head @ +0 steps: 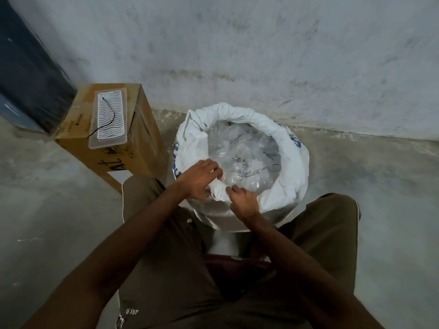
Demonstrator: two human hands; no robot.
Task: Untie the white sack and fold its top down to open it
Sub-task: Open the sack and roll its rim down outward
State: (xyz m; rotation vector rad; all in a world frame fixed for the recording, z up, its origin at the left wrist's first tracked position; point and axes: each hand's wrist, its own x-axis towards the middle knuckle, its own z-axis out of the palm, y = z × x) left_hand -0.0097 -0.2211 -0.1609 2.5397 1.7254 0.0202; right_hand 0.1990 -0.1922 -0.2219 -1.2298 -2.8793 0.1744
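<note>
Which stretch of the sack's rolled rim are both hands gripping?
The near stretch of the white sack, closest to the person: left hand and right hand pinch it; the far rim is untouched.

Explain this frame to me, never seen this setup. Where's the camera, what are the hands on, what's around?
One picture, from a wide-angle camera worn on a person's head, looking down past their arms. No robot here. The white sack stands on the floor by a wall, already open, its top rolled down into a thick rim; clear plastic bags show inside. The left hand and right hand both grip the near rim, side by side. To the left stands a cardboard box with a flat clear plastic piece on top.
</note>
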